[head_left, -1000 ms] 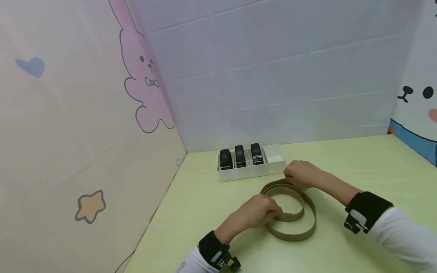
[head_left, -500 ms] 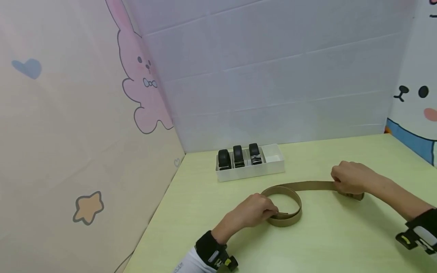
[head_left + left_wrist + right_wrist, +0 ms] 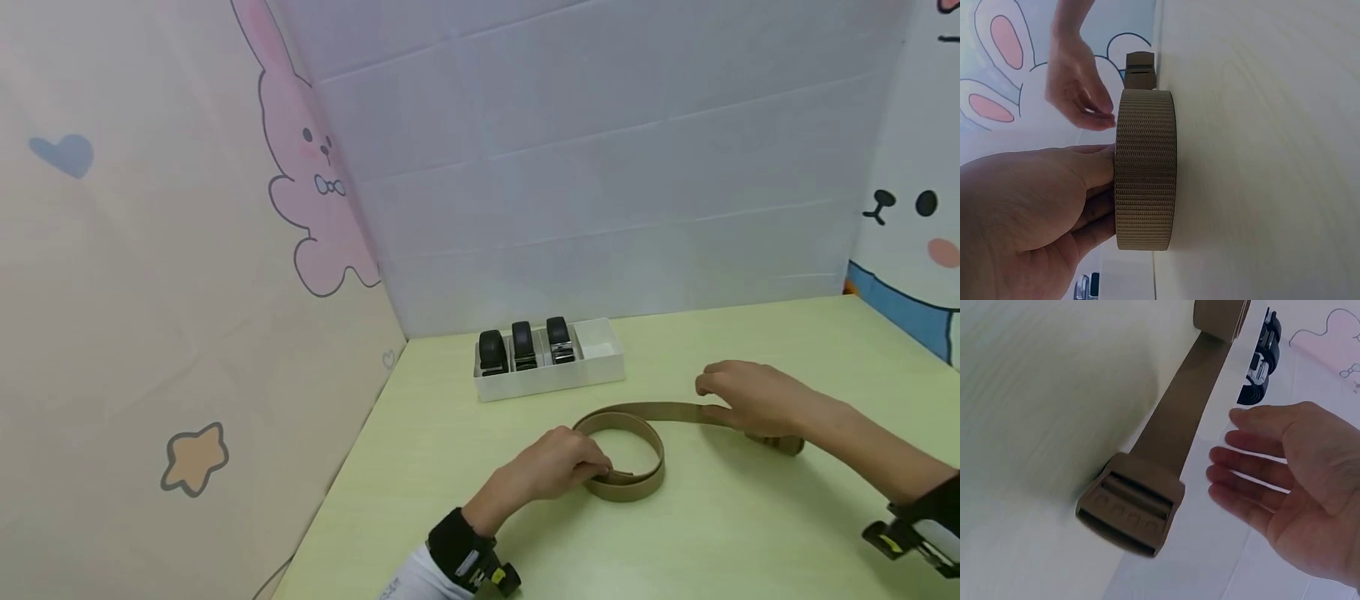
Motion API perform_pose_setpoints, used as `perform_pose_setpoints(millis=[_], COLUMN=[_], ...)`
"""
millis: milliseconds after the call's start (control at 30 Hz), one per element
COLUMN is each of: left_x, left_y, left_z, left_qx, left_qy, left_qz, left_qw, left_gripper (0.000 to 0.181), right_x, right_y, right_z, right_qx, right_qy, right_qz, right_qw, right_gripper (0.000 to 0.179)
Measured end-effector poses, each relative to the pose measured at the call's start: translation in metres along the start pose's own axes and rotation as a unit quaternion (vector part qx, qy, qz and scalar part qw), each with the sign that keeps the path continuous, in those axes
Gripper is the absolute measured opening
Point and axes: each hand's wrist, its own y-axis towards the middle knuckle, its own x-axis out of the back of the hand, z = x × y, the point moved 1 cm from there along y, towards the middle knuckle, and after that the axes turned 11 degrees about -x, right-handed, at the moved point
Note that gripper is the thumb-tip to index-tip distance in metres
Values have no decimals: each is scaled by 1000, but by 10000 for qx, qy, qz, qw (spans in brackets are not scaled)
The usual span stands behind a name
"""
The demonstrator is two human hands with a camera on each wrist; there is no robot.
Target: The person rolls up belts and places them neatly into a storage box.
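Note:
A tan webbing belt [image 3: 626, 492] stands on its edge on the pale table, partly coiled, its free length running off to the right. My left hand [image 3: 551, 467] pinches the inner end of the coil at its near left side. In the left wrist view the ribbed coil [image 3: 1145, 172] hides those fingertips. At the strap's far end is a brown plastic buckle [image 3: 1132, 503] with a slot across it. My right hand [image 3: 1310, 487] is apart from the strap and buckle, fingers extended and slightly bent, holding nothing.
Behind the coil, a white divided box [image 3: 551, 383] holds several rolled black belts [image 3: 525, 346] with metal buckles. A white back wall [image 3: 600, 167] and a printed left wall [image 3: 187, 292] border the table [image 3: 450, 450].
My right hand drew the buckle end rightward, unrolling part of the coil, then let go and loosened its fingers. My left hand kept its pinch on the coil.

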Motion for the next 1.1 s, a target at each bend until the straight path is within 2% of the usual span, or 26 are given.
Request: perform_pose_setpoints(millis=[67, 133, 200, 267, 333, 400, 633, 933, 1100], left_x=[0, -1, -1, -1, -1, -1, -1, -2, -2], left_y=[0, 0, 0, 0, 0, 0, 0, 0, 0], left_z=[0, 0, 1, 1, 1, 1, 1, 1, 0], left_qx=[-6, -3, 8, 8, -13, -32, -64, -69, -102], left_qy=[31, 36, 54, 49, 74, 69, 21, 47, 13], left_qz=[12, 17, 22, 22, 13, 0, -48, -55, -120], left_qw=[10000, 10000, 10000, 10000, 10000, 10000, 10000, 10000, 9999], left_gripper=[16, 16, 16, 16, 16, 16, 16, 15, 15], right_x=[-6, -12, -20, -26, -32, -37, -42, -40, -42], right_y=[6, 12, 15, 17, 19, 21, 24, 28, 29], right_z=[15, 29, 44, 57, 67, 75, 82, 85, 86], right_qx=[576, 1252, 1770, 1984, 1994, 1945, 1784, 1388, 1273], right_qy=[427, 929, 1458, 1848, 2095, 2197, 2271, 2373, 2376], right_qz=[-350, -475, -280, 87, 433, 601, 790, 1246, 1284], right_qw=[9968, 9866, 9730, 9625, 9563, 9541, 9541, 9534, 9544], right_gripper=[14, 17, 17, 15, 14, 14, 18, 22, 25])
